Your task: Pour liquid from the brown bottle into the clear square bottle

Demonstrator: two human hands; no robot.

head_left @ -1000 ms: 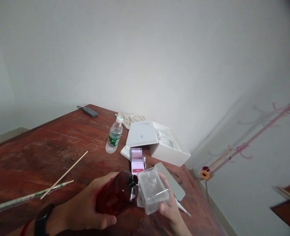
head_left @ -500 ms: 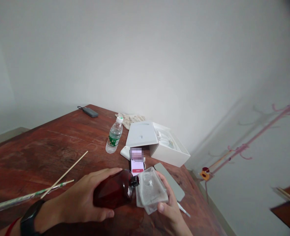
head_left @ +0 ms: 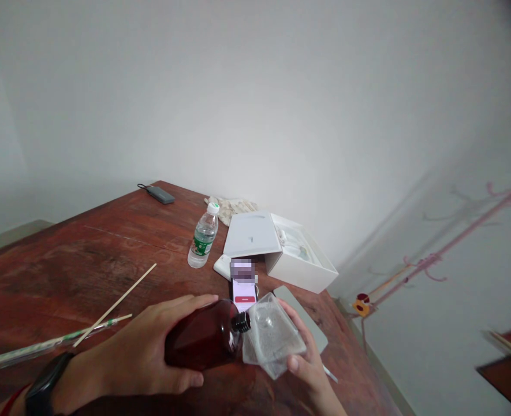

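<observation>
The wooden worktop (head_left: 64, 260) fills the lower left, with a white box (head_left: 301, 257) lying open toward two o'clock of the hands. At twelve o'clock stands a water bottle (head_left: 202, 237) — a phone (head_left: 243, 289) lies nearer. The left hand (head_left: 146, 352) has its grip wrapped around a brown bottle (head_left: 205, 341), tipped on its side with the neck pointing right. The right hand (head_left: 305, 358) cups a clear square container (head_left: 272, 335) in a closed grip — its opening meets the neck.

We note a dark amber bottle (head_left: 203, 341) tipped sideways, uncapped neck touching a clear square container (head_left: 273, 335) tilted beside it.
</observation>
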